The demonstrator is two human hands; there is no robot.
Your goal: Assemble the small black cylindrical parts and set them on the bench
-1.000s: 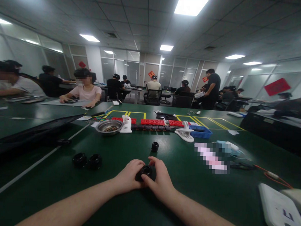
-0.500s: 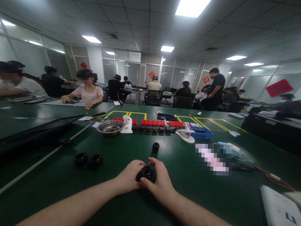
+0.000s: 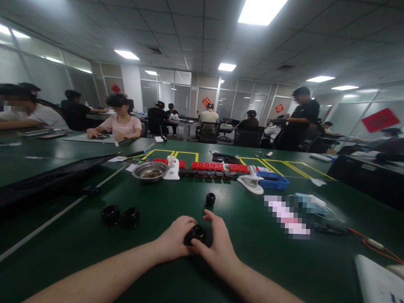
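Note:
A round, glossy black part with a hole in its top [image 3: 196, 233] stands between my hands, low over the green table. My left hand [image 3: 175, 240] is wrapped around its left side, with the fingers behind it. On the other side, my right hand [image 3: 219, 246] holds it with the thumb against its near right edge and the index finger raised off it. The undersides of my fingers are hidden. A smaller black round part [image 3: 210, 199] sits just beyond my hands. Two more black ring-shaped parts, one [image 3: 110, 215] beside the other [image 3: 131, 217], lie to the left.
Farther back are a metal bowl of small pieces [image 3: 149, 171], white clamps [image 3: 251, 182], red blocks in a row [image 3: 208, 166] and a blue tray [image 3: 274, 182]. A white device [image 3: 379, 281] lies at right, a long black bar [image 3: 48, 175] at left. Co-workers sit beyond.
My right index finger has lifted slightly away from the black part. Both hands stay around it. The view has shifted a little, and a standing person in the background has turned.

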